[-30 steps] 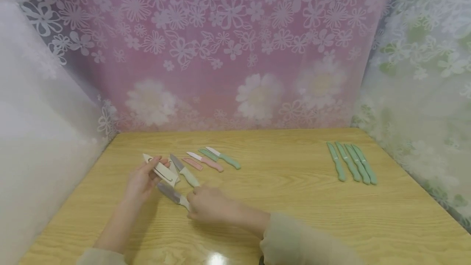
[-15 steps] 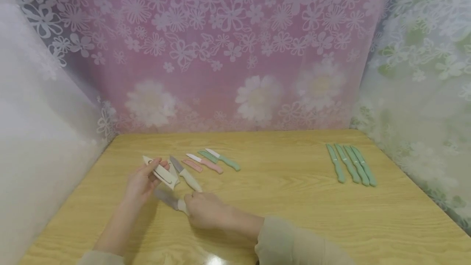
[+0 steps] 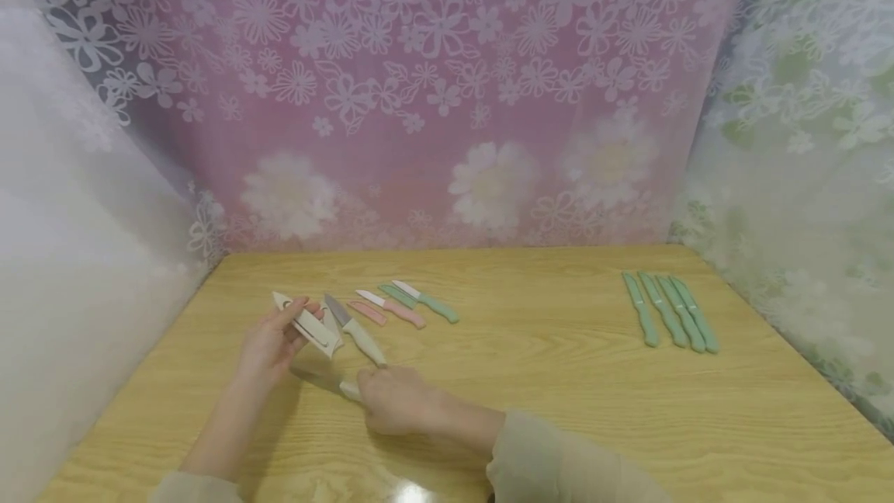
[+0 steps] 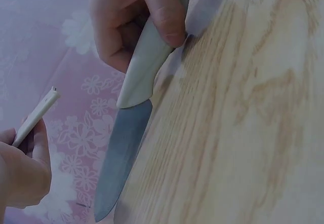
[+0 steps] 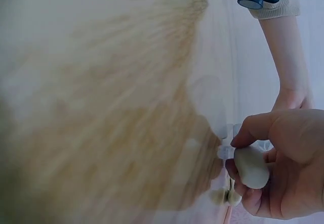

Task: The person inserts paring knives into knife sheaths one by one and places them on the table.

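Observation:
My left hand [image 3: 268,344] holds a cream knife sheath [image 3: 312,330], thumb on top, raised over the left part of the table. In my right hand [image 3: 400,400] is a kitchen knife [image 4: 139,84], gripped by its cream handle. Its bare grey blade [image 4: 121,158] points left, below the sheath and apart from it. The right wrist view shows the handle's rounded end [image 5: 251,168] within the curled fingers. Just beyond the right hand lies a second cream-handled knife [image 3: 363,341], unsheathed. Another cream sheath [image 3: 331,320] lies partly hidden behind the left hand.
Farther back lie an unsheathed pink knife [image 3: 405,313] with a pink sheath [image 3: 367,312], and an unsheathed green knife [image 3: 438,308] with a green sheath [image 3: 396,296]. Several green sheathed knives [image 3: 673,313] lie side by side at the right of the wooden table [image 3: 545,394].
My right hand has shifted slightly toward me, and the knife's blade has turned, its flat showing narrower in the head view. The left hand and its sheath have hardly moved.

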`<state>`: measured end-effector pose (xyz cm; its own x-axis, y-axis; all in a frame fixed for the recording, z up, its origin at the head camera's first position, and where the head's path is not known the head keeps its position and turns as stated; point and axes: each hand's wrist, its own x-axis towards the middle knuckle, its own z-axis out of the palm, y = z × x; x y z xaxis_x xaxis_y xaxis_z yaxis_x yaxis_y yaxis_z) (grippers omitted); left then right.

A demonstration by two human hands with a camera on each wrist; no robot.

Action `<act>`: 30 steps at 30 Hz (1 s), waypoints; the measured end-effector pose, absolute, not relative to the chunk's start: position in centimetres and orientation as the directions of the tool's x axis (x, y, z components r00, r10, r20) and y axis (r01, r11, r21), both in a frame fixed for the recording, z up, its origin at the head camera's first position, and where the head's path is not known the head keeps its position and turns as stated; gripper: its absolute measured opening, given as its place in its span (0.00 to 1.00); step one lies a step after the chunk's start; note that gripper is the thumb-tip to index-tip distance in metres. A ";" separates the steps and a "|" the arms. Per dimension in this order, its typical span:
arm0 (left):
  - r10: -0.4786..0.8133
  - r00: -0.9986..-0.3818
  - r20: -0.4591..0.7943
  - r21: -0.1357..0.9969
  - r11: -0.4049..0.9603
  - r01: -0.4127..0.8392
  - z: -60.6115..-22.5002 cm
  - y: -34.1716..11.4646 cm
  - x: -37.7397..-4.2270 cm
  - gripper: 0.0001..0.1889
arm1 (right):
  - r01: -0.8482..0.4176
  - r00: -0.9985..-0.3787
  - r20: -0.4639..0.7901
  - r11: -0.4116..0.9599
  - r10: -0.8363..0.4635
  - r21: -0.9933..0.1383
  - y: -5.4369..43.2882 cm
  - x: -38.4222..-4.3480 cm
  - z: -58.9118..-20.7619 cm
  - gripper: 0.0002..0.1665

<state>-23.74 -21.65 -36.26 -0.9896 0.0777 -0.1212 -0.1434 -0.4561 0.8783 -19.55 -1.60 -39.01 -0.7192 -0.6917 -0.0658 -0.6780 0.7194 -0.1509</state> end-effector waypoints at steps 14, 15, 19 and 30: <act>0.066 -0.989 -0.131 0.833 -0.534 -0.146 -36.2 -20.9 -24.7 0.14 | -0.518 -0.785 -0.033 0.685 -0.618 -0.512 2.5 -21.0 -38.7 0.13; 0.058 -0.989 -0.137 0.831 -0.537 -0.146 -36.1 -20.8 -24.9 0.17 | -0.491 -0.795 -0.033 0.673 -0.606 -0.553 3.0 -21.2 -38.6 0.13; 0.039 -0.991 -0.127 0.847 -0.517 -0.129 -35.9 -20.5 -25.5 0.23 | -0.441 -0.815 0.000 0.619 -0.580 -0.650 4.8 -22.2 -38.2 0.13; 0.023 -0.995 -0.101 0.855 -0.509 -0.098 -35.8 -19.6 -26.4 0.13 | -0.332 -0.854 0.021 0.514 -0.519 -0.791 8.5 -22.2 -38.0 0.15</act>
